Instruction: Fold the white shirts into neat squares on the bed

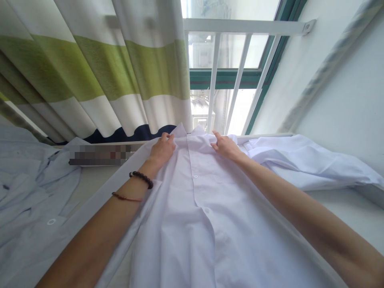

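A white button-up shirt (192, 224) lies spread out front side up, its collar (180, 131) at the far end and its button placket running toward me. My left hand (163, 150) is at the shirt's left shoulder beside the collar, with bent fingers closed on the cloth. On the opposite shoulder rests my right hand (225, 146), its index finger stretched out and thumb apart, touching the fabric. A dark beaded bracelet (141, 179) and a thin cord (126, 197) circle my left wrist.
More white garments (33, 176) lie crumpled on the left. White cloth (306, 160) is bunched at the right by the wall. A blurred-out flat item (99, 155) sits near the back edge. Behind are a striped curtain (105, 68) and white window bars (237, 80).
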{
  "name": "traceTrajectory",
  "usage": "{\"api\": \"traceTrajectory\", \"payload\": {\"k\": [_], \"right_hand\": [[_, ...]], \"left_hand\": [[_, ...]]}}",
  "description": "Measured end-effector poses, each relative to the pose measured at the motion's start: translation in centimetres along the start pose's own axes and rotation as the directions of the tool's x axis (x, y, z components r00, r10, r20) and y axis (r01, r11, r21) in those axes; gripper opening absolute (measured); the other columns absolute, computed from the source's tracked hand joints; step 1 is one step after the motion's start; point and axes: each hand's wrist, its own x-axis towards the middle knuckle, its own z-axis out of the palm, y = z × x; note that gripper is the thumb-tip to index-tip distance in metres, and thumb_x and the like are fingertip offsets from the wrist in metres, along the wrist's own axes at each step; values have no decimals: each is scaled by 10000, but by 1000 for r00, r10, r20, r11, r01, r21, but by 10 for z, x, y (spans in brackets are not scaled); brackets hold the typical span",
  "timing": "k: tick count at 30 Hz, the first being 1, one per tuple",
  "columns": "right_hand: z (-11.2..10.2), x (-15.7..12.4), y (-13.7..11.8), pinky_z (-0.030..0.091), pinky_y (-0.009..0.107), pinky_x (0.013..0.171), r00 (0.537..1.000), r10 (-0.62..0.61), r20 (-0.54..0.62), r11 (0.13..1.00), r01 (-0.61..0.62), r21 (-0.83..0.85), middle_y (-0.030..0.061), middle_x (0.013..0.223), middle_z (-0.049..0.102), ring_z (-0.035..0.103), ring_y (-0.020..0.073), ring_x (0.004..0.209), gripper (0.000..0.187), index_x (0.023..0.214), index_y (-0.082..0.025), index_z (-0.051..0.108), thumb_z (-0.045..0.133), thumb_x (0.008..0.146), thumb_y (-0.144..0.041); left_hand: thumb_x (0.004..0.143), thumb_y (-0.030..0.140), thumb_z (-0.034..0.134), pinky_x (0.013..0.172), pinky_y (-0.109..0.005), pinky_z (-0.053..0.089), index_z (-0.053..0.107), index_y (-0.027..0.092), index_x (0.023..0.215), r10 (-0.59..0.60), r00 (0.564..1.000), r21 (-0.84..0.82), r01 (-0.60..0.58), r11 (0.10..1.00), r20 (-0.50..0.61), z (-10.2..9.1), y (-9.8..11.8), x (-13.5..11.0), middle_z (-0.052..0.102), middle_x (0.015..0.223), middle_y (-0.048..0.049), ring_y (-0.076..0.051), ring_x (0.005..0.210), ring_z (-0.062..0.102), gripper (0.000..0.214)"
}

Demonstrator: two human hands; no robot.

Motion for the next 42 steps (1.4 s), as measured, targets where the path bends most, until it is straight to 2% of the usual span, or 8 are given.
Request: {"api": "traceTrajectory", "payload": {"k": [10, 17, 20, 23, 26, 30, 37, 42], "right_hand": [[-14, 36, 31, 476, 223, 693, 991, -62, 119, 994, 50, 100, 8, 633, 697, 643, 131, 585, 183, 900, -174, 698, 541, 901, -269], [-26, 61, 25, 414, 367, 952, 989, 102, -112, 995, -100, 22, 168, 1091, 681, 608, 248, 1055, 356, 1159, -97, 615, 341, 969, -223], [-26, 60, 13, 420, 371, 947, 991, 123, -50, 992, -123, -9, 187, 1171, 645, 575, 280, 1119, 358, 1202, -86, 600, 405, 934, -222], [-21, 37, -6, 441, 352, 927, 995, 67, 71, 998, -66, -20, 181, 1207, 637, 574, 289, 1131, 502, 1338, -80, 491, 529, 871, -259], [-10, -6, -29, 322, 400, 1074, 994, -62, 86, 995, 69, -76, 223, 1417, 449, 384, 312, 1336, 648, 1441, -12, 324, 495, 891, -309], [12, -68, -49, 194, 385, 1157, 971, -216, 105, 971, 225, -82, 206, 1502, 319, 219, 286, 1422, 640, 1437, 40, 315, 327, 957, -382], [21, -106, -23, 98, 417, 1174, 947, -187, 263, 981, 192, 9, 87, 1575, 152, 106, 239, 1449, 663, 1499, -162, 263, 187, 965, -549], [12, -103, -7, 89, 433, 1170, 925, -229, 304, 972, 235, 15, 80, 1581, 104, 81, 239, 1451, 665, 1502, -220, 251, 197, 954, -593]], "left_hand": [[966, 255, 432, 933, -266, 417, 670, 75, 1067, 31, 993, -100, -43, 994, -118, -4, -35, 22, 605, 1039, -69, -150, 965, 556, 315], [979, 255, 378, 957, -324, 400, 624, 66, 1150, -17, 983, -97, -1, 995, -185, -13, -27, 52, 586, 1089, -84, -164, 985, 519, 354], [957, 208, 382, 898, -343, 424, 628, 68, 1138, -4, 993, -73, -5, 997, -118, -9, -20, 51, 577, 1101, -106, -186, 952, 524, 337], [929, 184, 396, 887, -392, 412, 556, 97, 1257, 16, 996, -36, -20, 999, -91, -6, -4, 32, 516, 1211, -135, -230, 986, 513, 375], [950, 205, 342, 971, -456, 336, 456, 137, 1353, 68, 991, 14, -67, 998, -115, -5, 18, 1, 433, 1322, -150, -290, 1130, 443, 425], [982, 305, 271, 1020, -441, 325, 513, 127, 1289, 178, 977, 6, -180, 984, 114, 1, 37, -41, 517, 1307, -149, -287, 1211, 435, 429], [948, 549, 253, 1144, -472, 146, 274, 241, 1490, 140, 897, -11, -150, 989, 419, 6, 17, -77, 204, 1566, -57, -260, 1441, 163, 624], [932, 588, 258, 1151, -456, 140, 255, 251, 1494, 144, 872, -26, -149, 989, 468, -5, 2, -73, 159, 1569, -58, -236, 1449, 125, 656]]}}
